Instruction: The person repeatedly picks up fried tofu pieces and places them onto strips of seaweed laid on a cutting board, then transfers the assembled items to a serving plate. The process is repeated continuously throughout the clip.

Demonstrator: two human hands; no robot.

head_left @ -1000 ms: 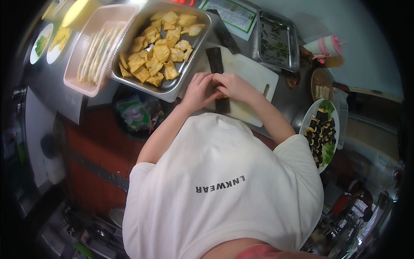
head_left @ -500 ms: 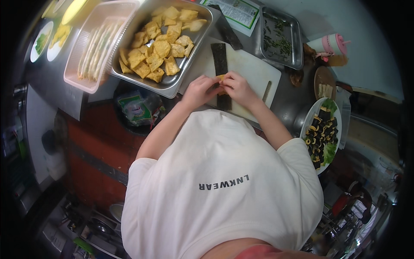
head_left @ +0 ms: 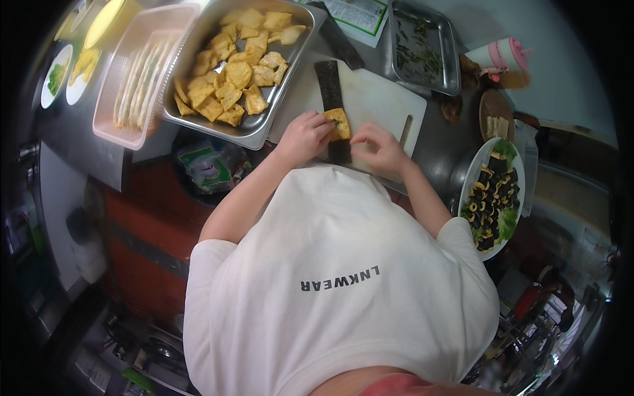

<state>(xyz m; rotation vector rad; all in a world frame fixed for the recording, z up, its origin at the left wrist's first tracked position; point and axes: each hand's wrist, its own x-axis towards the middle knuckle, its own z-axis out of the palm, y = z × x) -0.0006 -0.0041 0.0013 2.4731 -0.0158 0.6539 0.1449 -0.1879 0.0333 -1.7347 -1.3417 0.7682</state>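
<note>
A yellow piece of fried tofu (head_left: 340,129) lies spread flat across a dark seaweed strip (head_left: 329,82) on the white cutting board (head_left: 380,96). Small green bits show on the tofu's left part. At that left edge, the fingers of my left hand (head_left: 304,138) are bent together on the tofu; their tips are partly hidden. My right hand (head_left: 382,148) hovers just right of the tofu, fingers loosely curled and apart, with nothing seen in them. The strip's near end continues below the tofu, between my hands.
A steel tray (head_left: 261,135) of yellow tofu pieces stands left of the board, beside a pink basket (head_left: 102,122) of long pale strips. A tray of green herbs (head_left: 449,82) sits back right, near a pink-and-white cup (head_left: 502,56). An oval plate (head_left: 465,188) holds seaweed rolls on lettuce.
My right hand has moved away to the right and slightly nearer me. The tofu, mostly covered by both hands before, now shows spread flat on the seaweed. The view has shifted slightly.
</note>
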